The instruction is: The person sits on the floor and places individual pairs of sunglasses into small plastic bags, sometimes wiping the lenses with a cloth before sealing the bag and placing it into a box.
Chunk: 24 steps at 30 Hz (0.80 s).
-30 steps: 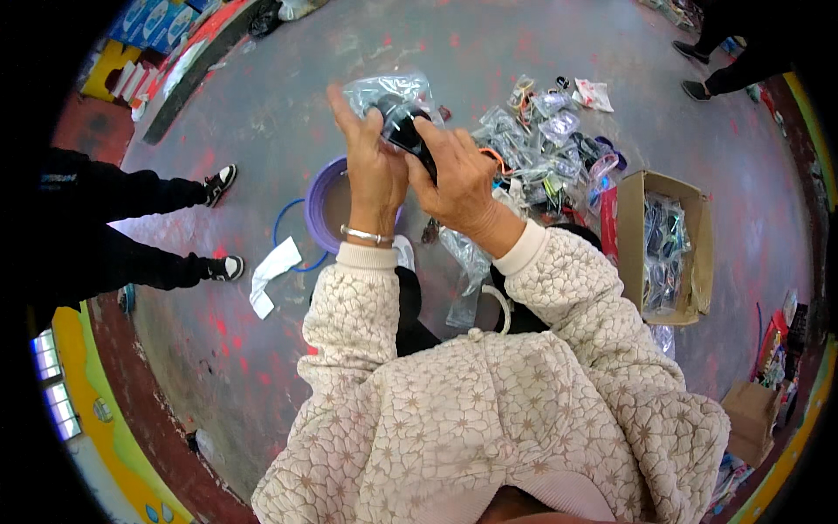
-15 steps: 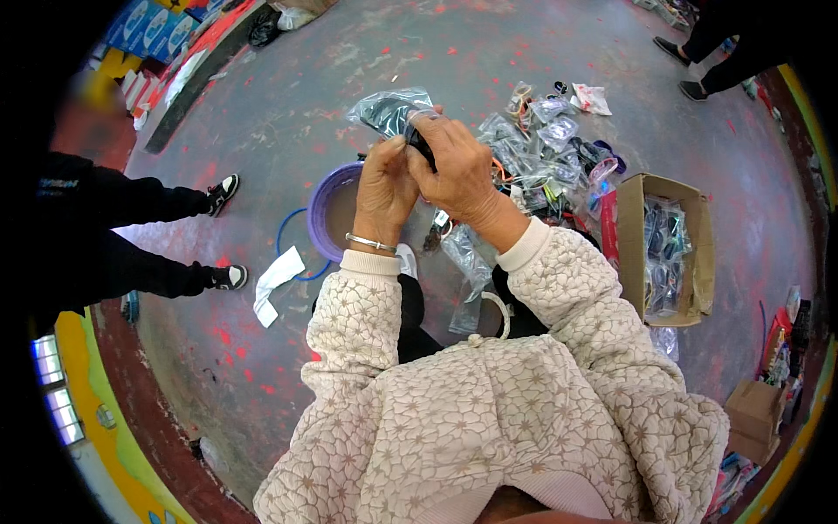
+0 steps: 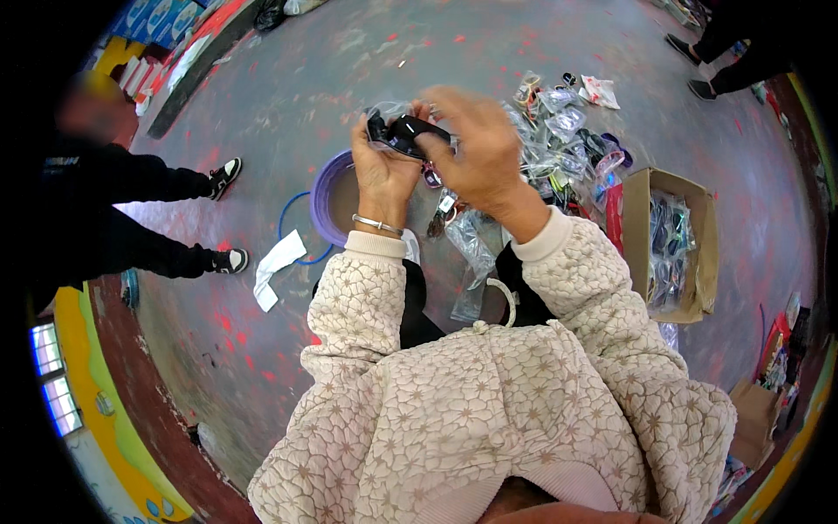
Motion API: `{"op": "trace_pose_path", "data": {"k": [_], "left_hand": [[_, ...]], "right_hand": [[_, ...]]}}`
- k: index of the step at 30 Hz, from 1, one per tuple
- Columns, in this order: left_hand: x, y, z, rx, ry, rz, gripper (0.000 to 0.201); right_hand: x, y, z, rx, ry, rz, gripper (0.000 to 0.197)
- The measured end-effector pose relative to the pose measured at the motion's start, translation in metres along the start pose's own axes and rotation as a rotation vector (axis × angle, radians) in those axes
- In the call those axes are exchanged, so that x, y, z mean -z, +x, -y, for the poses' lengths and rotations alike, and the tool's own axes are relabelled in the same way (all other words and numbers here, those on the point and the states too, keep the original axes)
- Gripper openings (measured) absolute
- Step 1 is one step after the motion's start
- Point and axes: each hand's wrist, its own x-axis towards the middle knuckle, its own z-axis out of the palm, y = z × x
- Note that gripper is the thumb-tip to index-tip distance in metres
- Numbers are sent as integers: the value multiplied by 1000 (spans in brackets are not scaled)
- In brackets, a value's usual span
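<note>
A pair of black sunglasses [image 3: 407,131], partly inside a clear plastic bag [image 3: 375,112], is held in front of me, above the floor. My left hand [image 3: 384,179] cradles it from below, palm up, with the fingers curled round the bag. At its right end, my right hand [image 3: 480,153] has the thumb pressed on the dark lens. That hand's upper fingers are smeared by motion, and some fingertips are hidden behind the sunglasses. Just left of my left wrist stands a purple basin [image 3: 319,205] on the floor.
Bagged glasses lie in a pile [image 3: 563,140] to the right. Beyond it, an open cardboard box [image 3: 640,244] holds more bags. A white cloth [image 3: 278,269] and blue hoop [image 3: 281,229] lie left. One person [image 3: 166,183] is at left; another's legs [image 3: 720,65] show far right.
My hands have tilted the sunglasses so the dark front faces up, with the bag now bunched at the left end. My right hand has shifted right and its fingers have lifted.
</note>
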Motion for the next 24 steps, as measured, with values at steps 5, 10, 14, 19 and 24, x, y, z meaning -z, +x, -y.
{"op": "trace_pose_path", "data": {"k": [5, 10, 14, 19, 24], "left_hand": [[-12, -6, -4, 29, -104, 0, 49], [-14, -9, 2, 27, 119, 128, 48], [-13, -10, -1, 1, 438, 218, 53], [-16, -11, -4, -44, 684, 288, 53], [-23, -22, -9, 93, 821, 345, 40]], "right_hand": [[16, 2, -13, -918, 677, 455, 43], [11, -5, -4, -884, 797, 462, 34], [-1, -18, -20, -777, 790, 301, 43], [16, -6, -12, -687, 733, 404, 70], [17, 0, -14, -613, 841, 481, 55]]}}
